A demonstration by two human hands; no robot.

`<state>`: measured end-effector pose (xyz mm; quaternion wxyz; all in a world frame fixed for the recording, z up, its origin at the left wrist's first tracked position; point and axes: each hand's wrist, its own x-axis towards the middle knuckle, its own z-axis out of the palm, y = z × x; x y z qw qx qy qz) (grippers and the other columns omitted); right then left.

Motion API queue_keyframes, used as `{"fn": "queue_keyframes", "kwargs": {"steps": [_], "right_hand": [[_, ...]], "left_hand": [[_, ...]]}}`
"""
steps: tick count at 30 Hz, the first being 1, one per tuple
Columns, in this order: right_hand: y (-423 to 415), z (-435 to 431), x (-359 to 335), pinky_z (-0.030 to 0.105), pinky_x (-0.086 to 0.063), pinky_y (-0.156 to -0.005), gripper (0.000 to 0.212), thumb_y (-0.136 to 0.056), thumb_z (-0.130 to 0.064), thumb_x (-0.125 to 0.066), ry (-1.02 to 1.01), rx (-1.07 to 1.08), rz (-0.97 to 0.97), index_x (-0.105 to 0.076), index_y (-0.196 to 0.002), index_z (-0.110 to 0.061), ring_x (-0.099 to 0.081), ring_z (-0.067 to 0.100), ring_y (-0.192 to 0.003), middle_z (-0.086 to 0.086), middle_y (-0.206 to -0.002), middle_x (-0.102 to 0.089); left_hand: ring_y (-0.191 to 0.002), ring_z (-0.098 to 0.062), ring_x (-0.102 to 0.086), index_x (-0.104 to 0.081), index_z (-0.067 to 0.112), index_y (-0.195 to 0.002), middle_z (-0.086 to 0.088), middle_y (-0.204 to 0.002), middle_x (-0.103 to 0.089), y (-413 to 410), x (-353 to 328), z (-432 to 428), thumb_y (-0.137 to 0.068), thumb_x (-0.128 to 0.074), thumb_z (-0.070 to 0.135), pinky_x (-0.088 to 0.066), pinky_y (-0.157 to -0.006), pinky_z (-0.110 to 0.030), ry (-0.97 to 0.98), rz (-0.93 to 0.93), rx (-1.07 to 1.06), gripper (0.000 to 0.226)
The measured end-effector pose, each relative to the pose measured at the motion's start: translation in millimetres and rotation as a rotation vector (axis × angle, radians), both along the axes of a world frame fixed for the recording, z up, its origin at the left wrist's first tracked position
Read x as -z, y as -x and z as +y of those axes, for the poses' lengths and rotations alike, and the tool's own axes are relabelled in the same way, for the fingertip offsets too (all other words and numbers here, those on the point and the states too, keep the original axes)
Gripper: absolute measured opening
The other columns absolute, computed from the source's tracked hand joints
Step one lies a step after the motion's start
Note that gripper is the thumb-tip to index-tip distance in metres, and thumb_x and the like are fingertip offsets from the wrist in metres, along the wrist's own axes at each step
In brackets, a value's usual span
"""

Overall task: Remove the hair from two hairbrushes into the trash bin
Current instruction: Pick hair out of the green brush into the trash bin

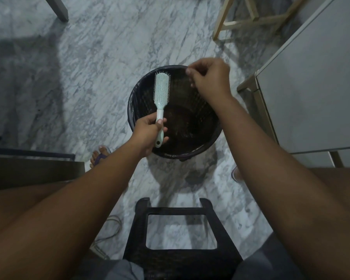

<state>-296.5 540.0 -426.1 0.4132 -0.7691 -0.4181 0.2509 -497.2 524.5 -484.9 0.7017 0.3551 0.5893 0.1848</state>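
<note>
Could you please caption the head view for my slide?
Left hand holds pale hairbrush over black trash bin; right hand curled above it.

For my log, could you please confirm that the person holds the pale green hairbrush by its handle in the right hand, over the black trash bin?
Not quite: the head view shows the left hand, not the right hand, holding the pale green hairbrush by its handle over the black trash bin.

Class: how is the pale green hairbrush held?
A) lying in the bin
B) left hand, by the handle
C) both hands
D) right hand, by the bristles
B: the left hand grips the hairbrush by its handle above the trash bin; the right hand is apart from it.
</note>
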Motion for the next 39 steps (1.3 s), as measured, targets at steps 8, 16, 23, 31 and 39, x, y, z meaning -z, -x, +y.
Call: {"fn": "queue_keyframes", "kwargs": {"steps": [8, 16, 23, 31, 39], "right_hand": [[6.4, -26.8, 45.9, 0.032, -0.05, -0.102, 0.056, -0.089, -0.012, -0.068, 0.598, -0.211, -0.072, -0.049, -0.142, -0.009, -0.065, 0.028, -0.114, 0.016, -0.126, -0.064], [9.8, -14.3, 40.3, 0.023, -0.046, -0.101, 0.039, -0.086, -0.006, -0.06, 0.332, -0.063, -0.09, -0.066, -0.124, -0.009, -0.065, 0.02, -0.111, 0.009, -0.117, -0.07], [31.7, 9.7, 30.0, 0.033, -0.037, -0.113, 0.093, -0.074, -0.05, -0.078, 0.296, -0.181, -0.058, -0.037, -0.149, -0.012, -0.048, 0.023, -0.134, 0.009, -0.149, -0.047], [27.3, 22.1, 24.7, 0.026, -0.053, -0.088, 0.038, -0.071, -0.028, -0.087, 0.349, -0.142, -0.143, -0.076, -0.099, -0.004, -0.07, 0.017, -0.098, 0.01, -0.104, -0.074], [23.5, 17.5, 18.4, 0.035, -0.058, -0.082, 0.014, -0.085, -0.019, -0.073, 0.392, -0.214, -0.34, -0.076, -0.092, -0.007, -0.07, 0.024, -0.087, 0.013, -0.095, -0.074]], "left_hand": [[-0.086, -0.013, -0.06, -0.065, 0.026, -0.111, -0.001, -0.115, -0.063, -1.3, -5.5, 0.4, -0.101, -0.051, 0.012, -0.059, -0.068, -0.034, -0.012, -0.009, 0.008, 0.021], [-0.086, -0.012, -0.06, -0.06, 0.016, -0.132, 0.001, -0.112, -0.063, -1.4, -4.8, 3.4, -0.101, -0.052, 0.013, -0.059, -0.066, -0.032, -0.021, 0.001, 0.03, 0.032], [-0.081, -0.011, -0.059, -0.059, 0.021, -0.135, 0.002, -0.11, -0.064, -10.4, -4.5, -7.0, -0.101, -0.053, 0.013, -0.057, -0.066, -0.033, -0.012, -0.024, 0.086, 0.036], [-0.077, -0.01, -0.058, -0.059, 0.02, -0.136, 0.002, -0.109, -0.064, -4.8, 0.0, -16.0, -0.101, -0.052, 0.011, -0.059, -0.068, -0.035, -0.019, -0.002, 0.119, 0.037], [-0.081, -0.012, -0.06, -0.063, 0.024, -0.128, 0.001, -0.11, -0.064, -1.2, -1.1, -17.3, -0.1, -0.053, 0.011, -0.058, -0.071, -0.036, -0.02, 0.012, 0.145, 0.032]]}}
